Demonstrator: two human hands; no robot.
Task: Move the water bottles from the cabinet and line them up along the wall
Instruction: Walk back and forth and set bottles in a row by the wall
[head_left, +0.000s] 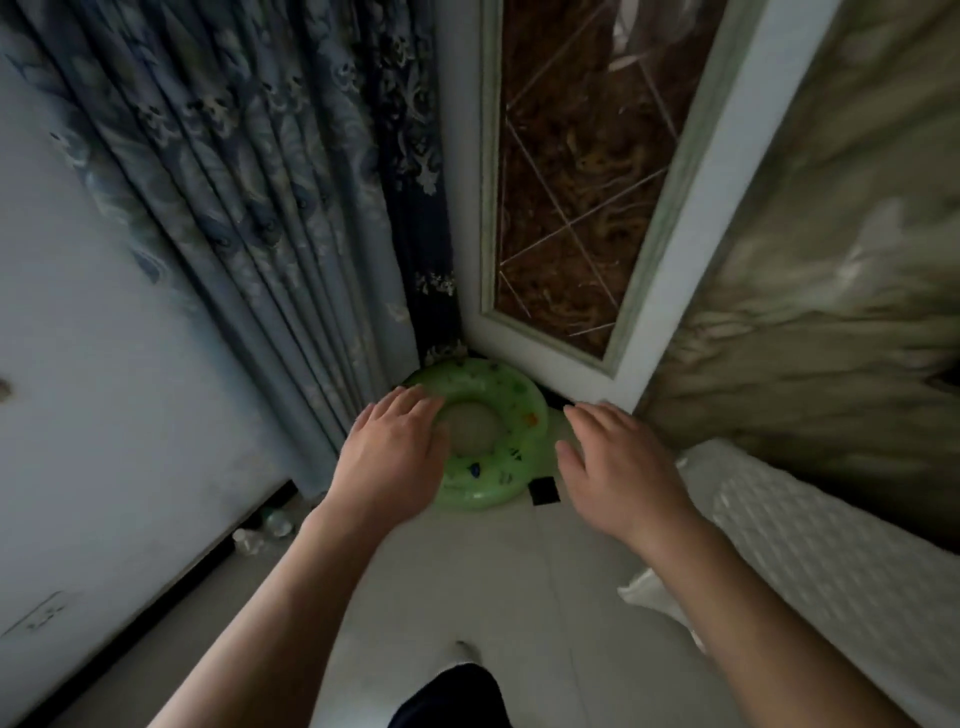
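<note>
Two clear water bottles (265, 530) stand on the floor against the white wall (104, 364) at the lower left, beside the foot of the curtain. My left hand (395, 457) is stretched out in front of me with straight fingers and holds nothing. My right hand (618, 467) is held out the same way, palm down and empty. Both hands hover above the floor, near a green swim ring. The cabinet shows as a white-framed door (675, 260) with a brown patterned panel, straight ahead.
A green inflatable swim ring (498, 467) lies in the corner under my hands. A blue patterned curtain (270, 182) hangs at the left. A white quilted mattress (810, 545) lies at the right. A small black square (544, 491) lies on the pale tiled floor (467, 571).
</note>
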